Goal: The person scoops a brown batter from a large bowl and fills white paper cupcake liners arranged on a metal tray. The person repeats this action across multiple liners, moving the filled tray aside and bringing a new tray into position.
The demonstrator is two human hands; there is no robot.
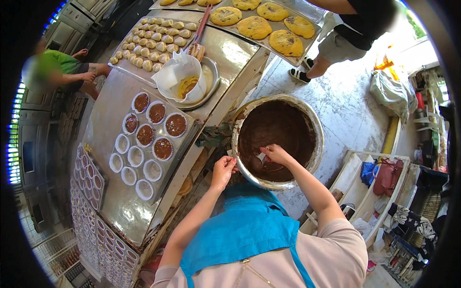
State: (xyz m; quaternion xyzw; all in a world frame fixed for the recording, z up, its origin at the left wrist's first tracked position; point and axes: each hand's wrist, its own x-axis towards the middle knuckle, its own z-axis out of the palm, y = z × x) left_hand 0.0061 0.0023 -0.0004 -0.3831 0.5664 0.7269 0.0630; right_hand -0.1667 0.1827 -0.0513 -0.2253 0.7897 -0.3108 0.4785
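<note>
A large round tub [316,156] of dark brown chocolate batter [276,127] stands in front of me, its pale rim smeared. My right hand [277,154] reaches over the near rim and is closed on a metal scoop [261,158], whose lower end is dipped in the batter. At the tub's left rim, my left hand [224,173] has its fingers pinched together; what they hold is too small to make out. Left of it lies a tray [168,178] of white paper cups. The far cups [156,113] contain chocolate batter, while the near cups [136,156] hold none.
A white pitcher [168,81] with yellow residue sits in a metal bowl [213,86] on the metal table [103,120]. Beyond are trays of shaped dough pieces [152,41] and large yellow rounds [254,28]. Two people stand nearby. Shelving with a red bag [388,176] is at right.
</note>
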